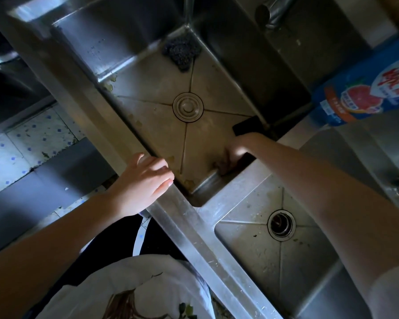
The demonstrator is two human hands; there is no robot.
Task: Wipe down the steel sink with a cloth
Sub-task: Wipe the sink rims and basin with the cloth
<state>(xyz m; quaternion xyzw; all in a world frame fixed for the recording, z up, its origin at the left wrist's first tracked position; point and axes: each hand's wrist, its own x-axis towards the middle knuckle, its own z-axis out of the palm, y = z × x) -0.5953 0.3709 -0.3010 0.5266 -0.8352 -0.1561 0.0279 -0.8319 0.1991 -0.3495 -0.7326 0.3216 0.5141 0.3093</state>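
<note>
While the left hand [143, 183] rests on the front rim of the sink [115, 125] with fingers loose and holding nothing, the right hand [236, 154] is down in the basin. Its fingers are curled onto a dark wad I take for the cloth [224, 166], at the foot of the near wall; shadow hides the exact grip. That puts the cloth at about 4 o'clock from the drain plug [188, 107]. The basin's long axis runs from 11 to 5 o'clock, so most of the floor lies toward 11 from those fingers, and the right hand is the nearer one. The steel looks dull and brownish, with yellowish spots along the front wall and grime in the creases. A scouring pad [182, 51] sits in the far corner, at 12.
</note>
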